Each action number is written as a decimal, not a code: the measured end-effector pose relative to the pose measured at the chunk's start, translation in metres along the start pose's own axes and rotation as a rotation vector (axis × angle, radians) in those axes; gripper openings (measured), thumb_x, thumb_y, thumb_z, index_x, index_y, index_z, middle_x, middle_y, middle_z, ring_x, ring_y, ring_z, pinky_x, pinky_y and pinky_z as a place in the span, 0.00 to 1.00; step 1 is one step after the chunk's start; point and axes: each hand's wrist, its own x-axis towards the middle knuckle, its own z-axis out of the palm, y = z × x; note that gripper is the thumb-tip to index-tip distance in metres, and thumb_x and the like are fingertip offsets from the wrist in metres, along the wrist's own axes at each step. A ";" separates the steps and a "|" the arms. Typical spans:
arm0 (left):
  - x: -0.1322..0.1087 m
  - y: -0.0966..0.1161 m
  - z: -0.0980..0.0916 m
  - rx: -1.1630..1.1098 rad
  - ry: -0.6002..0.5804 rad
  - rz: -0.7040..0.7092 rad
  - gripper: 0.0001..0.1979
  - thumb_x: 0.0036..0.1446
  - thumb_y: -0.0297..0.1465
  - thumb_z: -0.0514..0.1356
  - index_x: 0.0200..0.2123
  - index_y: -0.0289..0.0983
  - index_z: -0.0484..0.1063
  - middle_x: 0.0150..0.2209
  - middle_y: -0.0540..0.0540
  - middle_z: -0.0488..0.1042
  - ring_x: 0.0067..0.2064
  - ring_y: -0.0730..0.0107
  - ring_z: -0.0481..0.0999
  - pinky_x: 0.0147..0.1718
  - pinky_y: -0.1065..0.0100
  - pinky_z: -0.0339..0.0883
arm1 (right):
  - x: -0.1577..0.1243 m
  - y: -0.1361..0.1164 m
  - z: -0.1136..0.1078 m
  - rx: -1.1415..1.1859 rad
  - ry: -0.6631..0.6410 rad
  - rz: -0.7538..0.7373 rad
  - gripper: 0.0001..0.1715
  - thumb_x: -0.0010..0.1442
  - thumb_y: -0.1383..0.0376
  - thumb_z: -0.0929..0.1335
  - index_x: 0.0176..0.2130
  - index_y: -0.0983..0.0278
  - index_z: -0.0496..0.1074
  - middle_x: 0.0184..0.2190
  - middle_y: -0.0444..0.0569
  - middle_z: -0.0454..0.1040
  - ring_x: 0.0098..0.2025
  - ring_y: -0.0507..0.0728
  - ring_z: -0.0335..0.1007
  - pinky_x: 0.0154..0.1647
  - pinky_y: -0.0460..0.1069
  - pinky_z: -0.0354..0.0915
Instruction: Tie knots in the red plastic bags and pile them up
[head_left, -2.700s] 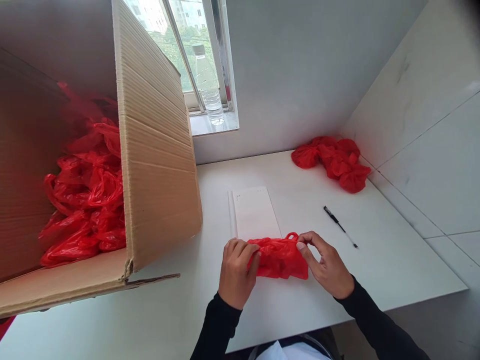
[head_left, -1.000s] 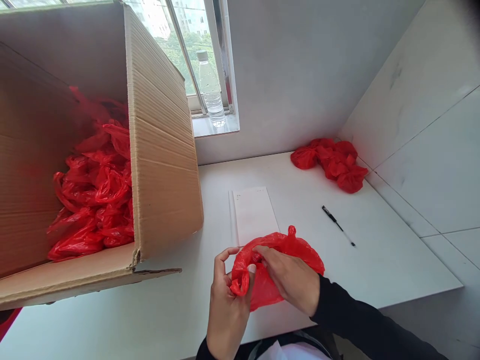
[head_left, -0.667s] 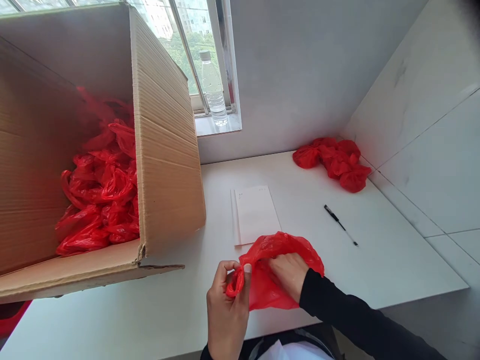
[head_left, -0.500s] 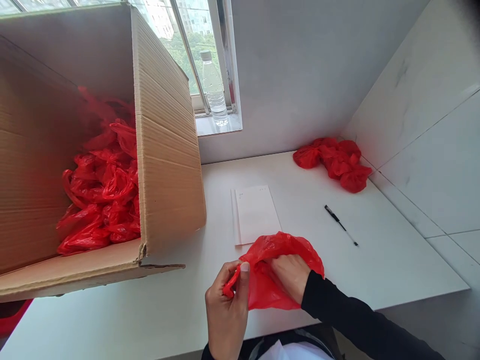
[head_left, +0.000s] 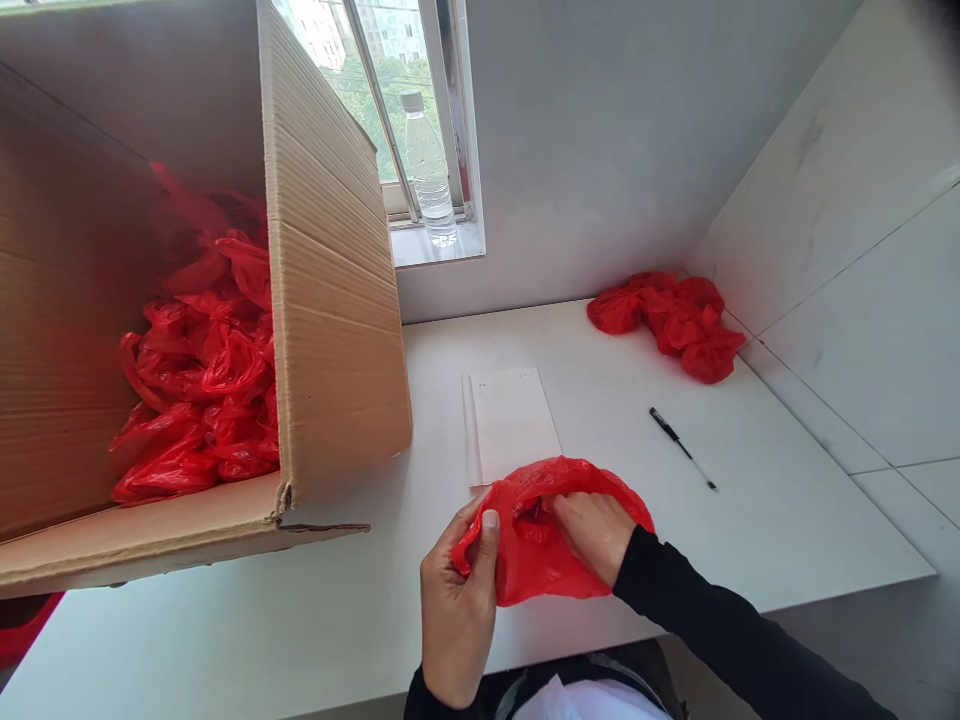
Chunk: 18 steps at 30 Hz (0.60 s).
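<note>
Over the front of the table, a red plastic bag (head_left: 551, 575) is held with its mouth facing up. My left hand (head_left: 459, 600) is closed on the bag's left rim, the thumb pressed over the plastic. Inside the mouth, my right hand (head_left: 596, 530) has its fingers curled against a crumpled bit of red plastic; the fingertips are partly hidden. Just behind the bag lies a white notepad (head_left: 516, 420), its near edge covered by the bag.
At left, a large open cardboard box (head_left: 337, 300) holds a heap of red plastic bags (head_left: 217, 370). A black pen (head_left: 679, 445) and crumpled red bags (head_left: 675, 320) lie on the white table (head_left: 300, 620) at right. A water bottle (head_left: 429, 180) stands on the windowsill.
My right hand has drawn back slightly to the right in the bag, and crumpled red plastic now shows by its fingertips. My left hand keeps its hold on the rim.
</note>
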 end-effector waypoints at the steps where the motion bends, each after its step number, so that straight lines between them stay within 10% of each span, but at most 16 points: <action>1: 0.000 -0.001 0.000 0.003 -0.008 0.000 0.21 0.62 0.44 0.61 0.54 0.43 0.76 0.56 0.43 0.76 0.60 0.55 0.71 0.55 0.63 0.70 | -0.001 0.000 -0.004 -0.041 -0.045 -0.003 0.03 0.65 0.68 0.68 0.38 0.66 0.73 0.27 0.41 0.72 0.25 0.50 0.67 0.28 0.47 0.65; 12: -0.005 0.007 0.008 -0.032 -0.097 -0.001 0.20 0.65 0.43 0.59 0.57 0.43 0.73 0.55 0.44 0.75 0.56 0.59 0.74 0.48 0.68 0.73 | -0.020 0.008 -0.038 -0.234 -0.184 0.027 0.14 0.60 0.77 0.62 0.43 0.68 0.71 0.28 0.52 0.78 0.28 0.63 0.77 0.22 0.50 0.51; 18: -0.008 0.013 0.013 -0.034 -0.110 -0.024 0.20 0.64 0.43 0.59 0.56 0.43 0.69 0.53 0.43 0.75 0.48 0.65 0.77 0.45 0.68 0.72 | -0.042 0.018 -0.054 -0.241 -0.089 0.068 0.19 0.70 0.69 0.55 0.56 0.65 0.65 0.33 0.50 0.77 0.33 0.63 0.77 0.26 0.53 0.64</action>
